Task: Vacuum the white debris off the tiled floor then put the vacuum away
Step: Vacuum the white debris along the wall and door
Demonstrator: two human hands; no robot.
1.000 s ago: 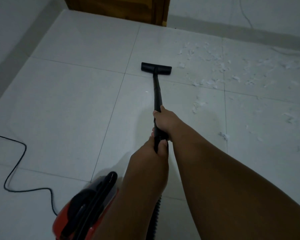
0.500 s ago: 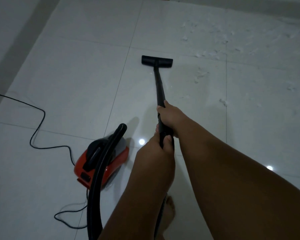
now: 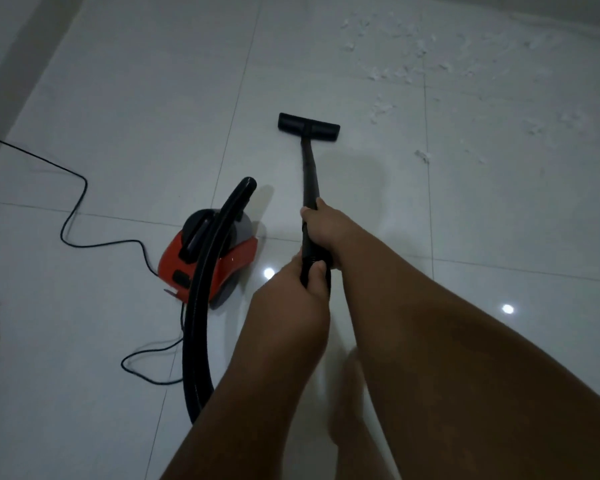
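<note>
The black wand point(image 3: 309, 174) is being gripped by both hands, one above the other. The right hand point(image 3: 321, 230) is being kept higher up the tube, fingers wrapped fully around it; the left hand point(image 3: 291, 296) is being kept just below, clamped on the lower end with the thumb laid along the tube. The wand is being held tilted, running from the hands toward 12 o'clock, where the flat black floor head point(image 3: 308, 127) is being rested on the tiled floor point(image 3: 136, 98), just right of a grout line.

The white debris point(image 3: 395, 71) is being left scattered toward 1 to 2 o'clock from the floor head, well apart from it, with a single scrap point(image 3: 422, 155) lying nearer, at about 3 o'clock of the head beside a grout line.

The red vacuum body point(image 3: 205, 261) is being stood on the floor at roughly 9 o'clock from the hands. A ribbed black hose point(image 3: 198, 323) is being arched over it and carried down toward 6 o'clock, behind the left forearm. A thin black power cord point(image 3: 73, 199) is being trailed away from the body toward 10 o'clock in loose curves. A bare foot point(image 3: 350, 403) is being seen, blurred, between the forearms.
</note>
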